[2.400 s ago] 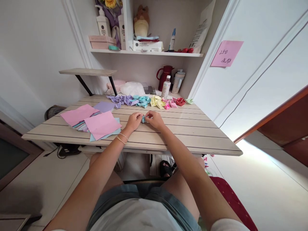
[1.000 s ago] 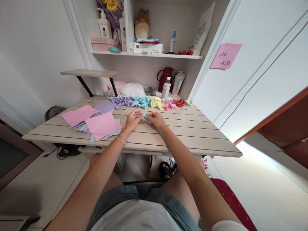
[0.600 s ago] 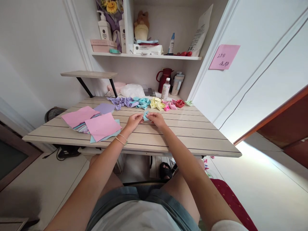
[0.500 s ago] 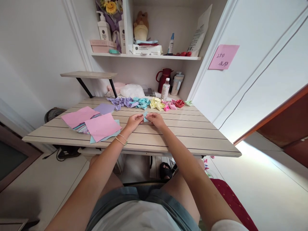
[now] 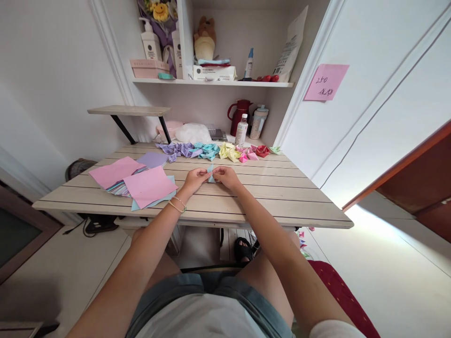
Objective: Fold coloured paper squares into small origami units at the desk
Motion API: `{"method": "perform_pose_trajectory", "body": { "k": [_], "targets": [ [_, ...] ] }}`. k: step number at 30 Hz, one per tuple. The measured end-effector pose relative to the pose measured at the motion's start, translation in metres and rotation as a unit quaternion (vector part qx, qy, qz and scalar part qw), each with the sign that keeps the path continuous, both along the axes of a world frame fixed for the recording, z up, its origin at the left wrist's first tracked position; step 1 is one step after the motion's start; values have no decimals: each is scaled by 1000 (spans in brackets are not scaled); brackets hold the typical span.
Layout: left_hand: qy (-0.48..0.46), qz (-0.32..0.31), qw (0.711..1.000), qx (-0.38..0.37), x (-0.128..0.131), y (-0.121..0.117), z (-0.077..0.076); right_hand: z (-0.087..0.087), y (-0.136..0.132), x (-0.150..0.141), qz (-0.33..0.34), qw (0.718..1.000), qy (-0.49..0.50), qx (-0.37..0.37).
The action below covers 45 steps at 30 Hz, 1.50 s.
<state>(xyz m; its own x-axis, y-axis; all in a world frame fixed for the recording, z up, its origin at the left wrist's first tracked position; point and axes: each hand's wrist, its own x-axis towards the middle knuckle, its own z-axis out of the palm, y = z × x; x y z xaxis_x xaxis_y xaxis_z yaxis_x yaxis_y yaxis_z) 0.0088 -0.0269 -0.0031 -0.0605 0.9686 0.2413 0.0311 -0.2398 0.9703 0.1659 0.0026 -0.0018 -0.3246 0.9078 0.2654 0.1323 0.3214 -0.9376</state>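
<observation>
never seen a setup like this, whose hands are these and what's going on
There is no machine: these are a person's own bare hands, seen from one camera worn on the head, looking forward and down. The left hand and right hand pinch a small, folded pale-blue paper piece over a pale wooden table with dark lines. On it, flat pink, purple and blue paper sheets lie to the left, and folded paper shapes in purple, blue, yellow, pink, red and green line the back.

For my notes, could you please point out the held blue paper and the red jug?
Held blue paper (image 5: 211, 179), head view, on its lower part.
Red jug (image 5: 237, 116), head view, on its body.
</observation>
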Motion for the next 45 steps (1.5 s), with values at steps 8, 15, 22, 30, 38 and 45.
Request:
{"method": "perform_pose_trajectory", "body": {
  "k": [8,15,22,30,38,45],
  "targets": [
    [29,34,999,19,-3,3,-2,1,-1,-1,19,999,-45,10],
    [61,60,995,46,-6,8,-5,6,-6,-2,-7,976,-186,113],
    [109,66,990,61,-7,6,-1,10,-9,-2,-18,959,-234,160],
    [128,62,987,73,-9,10,-5,8,-7,-2,-22,959,-232,163],
    [176,82,976,100,-8,4,2,9,-7,-3,-6,961,-227,160],
    [265,66,956,107,-6,0,3,10,-8,-2,-21,951,-258,171]
  ]
}}
